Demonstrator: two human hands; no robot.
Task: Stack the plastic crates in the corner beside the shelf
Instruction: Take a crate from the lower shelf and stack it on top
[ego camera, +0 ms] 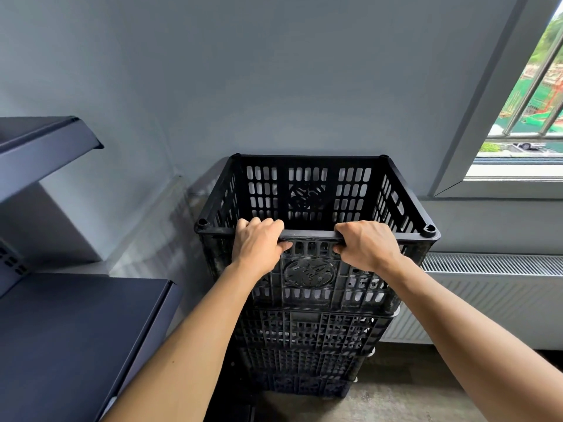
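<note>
Grey walls meet by the dark shelf (76, 330), where the top crate (316, 208) sits on the crate stack (307, 345), both hands, left hand (259, 245) and right hand (367, 245), clasping its near rim, probably to square it.

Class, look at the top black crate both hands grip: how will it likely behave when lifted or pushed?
Probably stiff: the top crate has ribbed lattice walls and a thick rim, square under the left hand and right hand. Likely light for its size: mostly slots, nothing showing inside. Pushed hard, the tall stack beneath might tip.
</note>
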